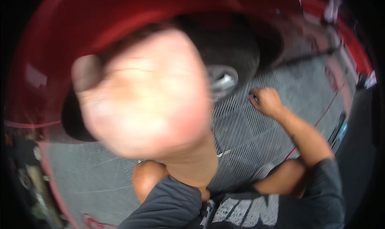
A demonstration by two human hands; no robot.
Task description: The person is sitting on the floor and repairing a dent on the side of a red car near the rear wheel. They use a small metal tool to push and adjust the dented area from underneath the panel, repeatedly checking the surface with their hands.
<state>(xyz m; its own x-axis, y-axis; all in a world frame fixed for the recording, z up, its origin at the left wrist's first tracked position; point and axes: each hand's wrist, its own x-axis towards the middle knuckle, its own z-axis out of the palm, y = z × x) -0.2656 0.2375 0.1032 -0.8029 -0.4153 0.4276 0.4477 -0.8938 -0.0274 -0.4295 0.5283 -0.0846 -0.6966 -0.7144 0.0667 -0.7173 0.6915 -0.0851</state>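
Left hand point(146, 96): raised close to the lens, badly blurred; cannot tell its grip. Right hand point(266, 101): fingers curled, grip narrow (contents, if any, too small to tell), just beside the wheel point(224, 81). Wheel sits under the red car's point(120, 16) arch, near grey floor tiles point(244, 122).

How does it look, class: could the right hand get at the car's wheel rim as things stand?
Probably yes: the right hand is near the wheel rim, with only floor tiles visible between them, though the left hand hides part of the rim from view.
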